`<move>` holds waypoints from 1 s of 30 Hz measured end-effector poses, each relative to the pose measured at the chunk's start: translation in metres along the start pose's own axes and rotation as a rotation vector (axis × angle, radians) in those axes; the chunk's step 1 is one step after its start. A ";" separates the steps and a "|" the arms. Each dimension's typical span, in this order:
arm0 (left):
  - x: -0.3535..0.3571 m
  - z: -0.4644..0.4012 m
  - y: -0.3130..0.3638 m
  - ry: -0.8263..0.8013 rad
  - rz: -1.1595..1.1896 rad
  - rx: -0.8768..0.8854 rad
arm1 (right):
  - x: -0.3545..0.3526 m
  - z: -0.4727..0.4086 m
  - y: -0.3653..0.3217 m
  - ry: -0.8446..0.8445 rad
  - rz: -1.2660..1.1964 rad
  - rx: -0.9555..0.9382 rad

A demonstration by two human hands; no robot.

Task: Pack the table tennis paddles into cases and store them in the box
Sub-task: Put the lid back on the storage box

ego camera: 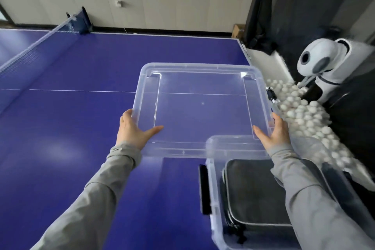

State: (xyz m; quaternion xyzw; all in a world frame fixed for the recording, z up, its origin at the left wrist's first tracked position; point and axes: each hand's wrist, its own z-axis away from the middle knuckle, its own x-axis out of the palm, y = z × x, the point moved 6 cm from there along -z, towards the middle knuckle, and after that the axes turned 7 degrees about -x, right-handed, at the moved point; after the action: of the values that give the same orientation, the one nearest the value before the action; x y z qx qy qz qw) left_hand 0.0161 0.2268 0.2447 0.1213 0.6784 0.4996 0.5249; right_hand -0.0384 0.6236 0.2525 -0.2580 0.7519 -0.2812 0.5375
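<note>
On the blue table tennis table (81, 128), head view, near right corner: one clear rectangular plastic storage box (212, 199), lid off, with a black latch (203, 189) on its left wall. Contents: one dark grey zipped paddle case with pale piping (253, 193), lying flat inside the box; possibly a second case beneath it, though the edge there is too dim to be sure.

Held above the table, just beyond the box: one clear rectangular plastic lid (199, 107), roughly level, its near edge overlapping the box's far rim in this view.

Left hand (134, 128): grips the lid's left edge, thumb laid on top, fingers wrapped under the rim. Grey sleeve (91, 199).

Right hand (273, 132): grips the lid's right edge the same way, thumb on top, fingers round the rim. Its grey sleeve crosses over the box.

Far left: dark blue net with white top band (40, 40), clamped by its post at the table's far side.

Right of the table: white ball-feeding machine with grey round head (322, 61); before it, a heap of white table tennis balls (308, 115) in a dark tray.
</note>
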 end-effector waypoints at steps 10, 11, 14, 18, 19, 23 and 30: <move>0.107 0.172 0.031 -0.040 0.054 -0.120 | -0.137 0.048 0.132 -0.092 0.086 0.039; 0.112 0.182 0.028 -0.053 0.049 -0.138 | -0.141 0.054 0.140 -0.104 0.097 0.049; 0.128 0.211 0.023 -0.079 0.007 -0.182 | -0.153 0.076 0.168 -0.126 0.121 0.083; 0.138 0.234 0.017 -0.070 -0.067 -0.205 | -0.154 0.095 0.190 -0.148 0.126 0.099; 0.139 0.237 0.015 -0.057 -0.087 -0.217 | -0.154 0.097 0.193 -0.139 0.126 0.099; 0.140 0.238 0.012 -0.033 -0.089 -0.222 | -0.154 0.095 0.192 -0.119 0.144 0.067; 0.149 0.242 0.010 -0.083 -0.094 -0.215 | -0.156 0.104 0.203 -0.103 0.224 0.045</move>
State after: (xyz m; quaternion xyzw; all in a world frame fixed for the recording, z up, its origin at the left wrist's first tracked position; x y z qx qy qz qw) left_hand 0.1517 0.4670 0.1771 0.0531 0.6037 0.5388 0.5851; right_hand 0.0882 0.8601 0.1866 -0.1745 0.7410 -0.2225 0.6090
